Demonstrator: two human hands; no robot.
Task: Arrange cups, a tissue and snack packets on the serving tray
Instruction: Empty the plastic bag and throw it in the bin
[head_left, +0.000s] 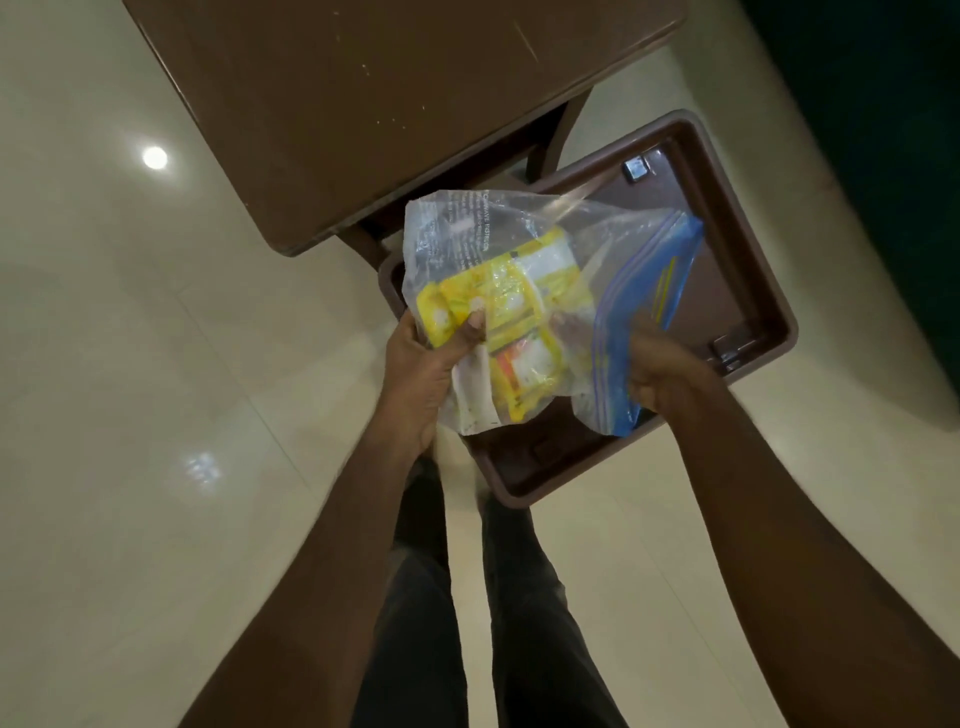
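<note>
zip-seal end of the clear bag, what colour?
Blue with yellow streaks. The zip-seal end shows best in the head view, gripped by the right hand.

Zip bag (519, 218), clear with a blue seal strip: 1; snack packets (511, 296) inside it, mostly yellow: at least 3 distinguishable, exact total unreadable through the crumpled plastic; tray (753, 291), brown: 1; small shiny fittings (636, 170) in the tray: 2; table (389, 104), brown: 1; hands: 2, left hand (421, 364) and right hand (670, 374).
</note>
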